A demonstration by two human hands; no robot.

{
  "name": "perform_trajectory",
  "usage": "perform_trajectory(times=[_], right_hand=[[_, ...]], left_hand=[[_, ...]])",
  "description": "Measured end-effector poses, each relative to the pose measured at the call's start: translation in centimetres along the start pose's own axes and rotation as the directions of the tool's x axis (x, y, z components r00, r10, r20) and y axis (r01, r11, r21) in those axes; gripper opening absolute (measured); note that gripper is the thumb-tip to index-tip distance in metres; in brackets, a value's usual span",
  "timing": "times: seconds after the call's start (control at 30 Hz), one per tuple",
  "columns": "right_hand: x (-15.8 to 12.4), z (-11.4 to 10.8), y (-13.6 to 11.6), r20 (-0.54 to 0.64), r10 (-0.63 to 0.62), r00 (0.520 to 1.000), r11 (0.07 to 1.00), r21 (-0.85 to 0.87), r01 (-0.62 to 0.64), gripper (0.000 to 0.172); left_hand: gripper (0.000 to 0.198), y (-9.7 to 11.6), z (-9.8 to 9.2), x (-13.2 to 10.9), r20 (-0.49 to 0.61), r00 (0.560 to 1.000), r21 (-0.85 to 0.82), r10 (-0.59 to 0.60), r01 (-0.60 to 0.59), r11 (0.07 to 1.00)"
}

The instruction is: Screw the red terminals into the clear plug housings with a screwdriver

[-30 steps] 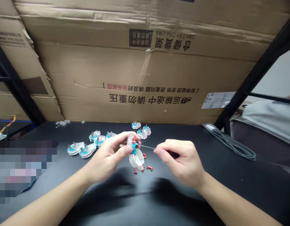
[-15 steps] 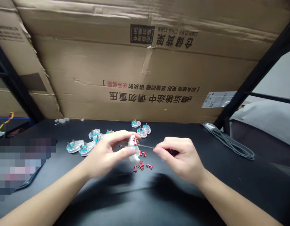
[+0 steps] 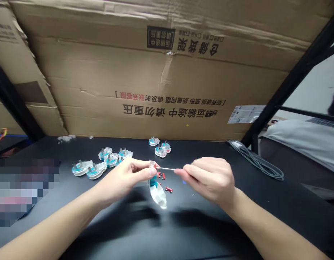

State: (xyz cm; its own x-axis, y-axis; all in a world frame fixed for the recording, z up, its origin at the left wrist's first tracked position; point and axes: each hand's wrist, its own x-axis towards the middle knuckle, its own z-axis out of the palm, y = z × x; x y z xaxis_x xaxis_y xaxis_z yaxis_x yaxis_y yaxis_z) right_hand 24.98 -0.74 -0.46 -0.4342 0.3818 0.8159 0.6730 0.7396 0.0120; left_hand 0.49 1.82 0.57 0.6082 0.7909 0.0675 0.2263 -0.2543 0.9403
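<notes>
My left hand (image 3: 120, 180) pinches a plug (image 3: 158, 195) with a teal inside and a white shell that hangs below the fingers. A small red part shows at the top of the plug, beside the thumb. From my closed right hand (image 3: 212, 178) a screwdriver (image 3: 166, 168) points left, its thin metal shaft reaching that red part. The screwdriver's handle is hidden in the fist, and whether the tip sits in a screw cannot be made out. Several small red pieces with dark ends (image 3: 169, 190) lie on the table just under and right of the plug.
Several clear and teal plugs (image 3: 96, 171) stand with pins up at the left, and three similar plugs (image 3: 161, 151) are behind my hands. A grey cable (image 3: 256, 160) lies coiled at the right. Cardboard (image 3: 142, 76) walls the back of the black table (image 3: 145, 238).
The plug has turned in my left hand, so its white shell now hangs lower and the teal inside shows. My right hand has shifted slightly and its grip has rolled. The view has moved a little.
</notes>
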Motion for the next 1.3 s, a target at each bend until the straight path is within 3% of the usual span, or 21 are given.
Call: perform_trajectory(times=[0.03, 0.1, 0.17, 0.23, 0.3, 0.37, 0.43, 0.53, 0.6, 0.77, 0.93, 1.07, 1.23, 1.3], right_hand=[[0.0, 0.0, 0.1, -0.024, -0.023, 0.999, 1.000, -0.010, 0.022, 0.026], [0.0, 0.1, 0.4, -0.040, 0.108, 0.993, 0.986, 0.134, -0.102, 0.006], [0.1, 0.3, 0.6, 0.003, 0.331, 0.943, 0.877, 0.367, -0.309, 0.013], [0.2, 0.5, 0.7, 0.072, 0.476, 0.876, 0.720, 0.540, -0.436, 0.017], [0.2, 0.5, 0.8, 0.153, 0.530, 0.834, 0.612, 0.612, -0.501, 0.016], [0.1, 0.5, 0.8, 0.249, 0.525, 0.814, 0.570, 0.607, -0.554, 0.019], [0.0, 0.5, 0.9, 0.255, 0.487, 0.835, 0.598, 0.599, -0.532, 0.020], [-0.3, 0.6, 0.9, 0.086, 0.396, 0.914, 0.701, 0.614, -0.362, 0.030], [-0.4, 0.6, 1.0, 0.020, 0.358, 0.933, 0.741, 0.602, -0.297, 0.039], [-0.5, 0.6, 0.8, 0.045, 0.417, 0.908, 0.707, 0.612, -0.355, 0.026], [-0.3, 0.2, 0.8, -0.046, 0.387, 0.921, 0.738, 0.614, -0.280, 0.041], [-0.4, 0.1, 0.9, 0.018, 0.422, 0.907, 0.722, 0.597, -0.348, 0.023], [-0.2, 0.1, 0.9, -0.066, 0.360, 0.931, 0.752, 0.612, -0.247, 0.046], [-0.2, 0.0, 0.9, -0.012, 0.389, 0.921, 0.717, 0.632, -0.294, 0.040]], left_hand=[[0.033, -0.2, 0.1, 0.1, 0.012, 1.000, -0.047, -0.026, 0.027, 0.999], [0.032, -0.5, 0.2, 0.4, 0.008, 1.000, -0.079, -0.029, 0.030, 0.996], [0.031, -0.7, -0.1, 0.5, -0.058, 0.998, -0.010, 0.020, -0.021, 1.000], [0.031, -0.8, -0.5, 0.4, -0.150, 0.982, 0.142, 0.116, -0.095, 0.985], [0.028, -0.8, -0.8, 0.2, -0.200, 0.949, 0.289, 0.245, -0.182, 0.940], [0.024, -0.7, -1.0, 0.0, -0.201, 0.917, 0.368, 0.344, -0.255, 0.894], [0.019, -0.5, -1.1, -0.1, -0.187, 0.903, 0.380, 0.386, -0.296, 0.876], [0.017, -0.2, -1.2, -0.1, -0.167, 0.908, 0.329, 0.385, -0.316, 0.890], [0.017, -0.1, -1.3, -0.1, -0.164, 0.906, 0.301, 0.390, -0.331, 0.895], [0.015, 0.0, -1.1, -0.3, -0.145, 0.895, 0.366, 0.422, -0.347, 0.863], [0.015, 0.0, -0.8, -0.5, -0.150, 0.882, 0.369, 0.446, -0.369, 0.853], [0.021, 0.0, -0.7, -0.5, -0.154, 0.870, 0.363, 0.469, -0.391, 0.846], [0.017, 0.2, -0.7, -0.5, -0.181, 0.862, 0.379, 0.473, -0.383, 0.842], [0.020, 0.2, -0.7, -0.5, -0.192, 0.862, 0.383, 0.470, -0.375, 0.844]])
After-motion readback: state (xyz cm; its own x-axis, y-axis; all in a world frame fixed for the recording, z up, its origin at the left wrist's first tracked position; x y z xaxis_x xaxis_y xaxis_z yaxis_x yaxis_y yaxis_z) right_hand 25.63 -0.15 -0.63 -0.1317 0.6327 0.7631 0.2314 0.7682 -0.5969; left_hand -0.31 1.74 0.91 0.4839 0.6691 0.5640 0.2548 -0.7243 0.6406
